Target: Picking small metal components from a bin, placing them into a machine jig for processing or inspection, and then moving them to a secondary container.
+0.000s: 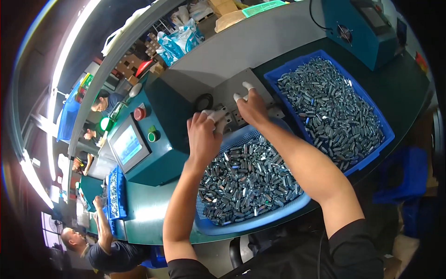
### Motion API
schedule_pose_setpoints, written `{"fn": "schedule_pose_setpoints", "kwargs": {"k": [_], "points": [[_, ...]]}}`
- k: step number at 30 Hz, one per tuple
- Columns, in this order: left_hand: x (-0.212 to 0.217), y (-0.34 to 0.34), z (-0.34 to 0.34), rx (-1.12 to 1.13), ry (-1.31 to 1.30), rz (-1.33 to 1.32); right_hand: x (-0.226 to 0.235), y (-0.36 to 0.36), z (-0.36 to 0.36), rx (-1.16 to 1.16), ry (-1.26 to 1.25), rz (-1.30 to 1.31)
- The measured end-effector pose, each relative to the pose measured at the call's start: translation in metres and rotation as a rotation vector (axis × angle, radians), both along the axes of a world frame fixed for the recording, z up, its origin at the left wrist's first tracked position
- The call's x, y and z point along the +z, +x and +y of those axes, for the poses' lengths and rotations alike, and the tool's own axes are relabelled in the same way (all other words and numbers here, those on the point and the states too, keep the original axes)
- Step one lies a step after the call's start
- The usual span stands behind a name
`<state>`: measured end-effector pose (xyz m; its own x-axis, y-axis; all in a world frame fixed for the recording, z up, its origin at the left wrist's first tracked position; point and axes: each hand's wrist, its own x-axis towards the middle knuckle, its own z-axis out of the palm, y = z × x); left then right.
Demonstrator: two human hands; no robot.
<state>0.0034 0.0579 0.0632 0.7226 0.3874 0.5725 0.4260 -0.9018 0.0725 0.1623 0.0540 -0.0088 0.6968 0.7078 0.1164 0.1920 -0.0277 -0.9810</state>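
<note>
My left hand (203,137) is at the left side of a metal fixture (238,120), fingers bent and pressed together against it. White finger covers show on its fingertips. Anything pinched there is too small to make out. Over the fixture's right side, my right hand (252,108) has its covered thumb and forefinger apart, with nothing visible between them. Below both hands sits a light blue perforated basket (253,226) full of small dark and silvery metal-looking parts (248,179). A larger blue tray (389,135), heaped with similar parts (327,109), lies to the right.
A teal machine (160,135) with a screen (127,145), red button and green button stands left. Another teal box (355,35) is at the back right. A grey partition (241,51) borders the green table (151,209). Co-workers sit farther left, near a blue bin (116,193).
</note>
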Motion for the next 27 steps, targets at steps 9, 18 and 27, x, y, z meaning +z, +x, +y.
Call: {"fn": "schedule_pose_setpoints", "kwargs": {"k": [9, 18, 27], "points": [[-0.012, 0.019, 0.054, 0.014, -0.191, 0.118, 0.012, -0.010, -0.008, 0.015, -0.044, -0.114], [-0.018, 0.012, 0.036, 0.082, -0.007, 0.176, 0.008, -0.007, -0.007, 0.009, 0.020, -0.153], [-0.028, 0.006, 0.029, 0.099, 0.193, 0.097, 0.013, -0.009, -0.012, 0.027, 0.124, -0.078]]}}
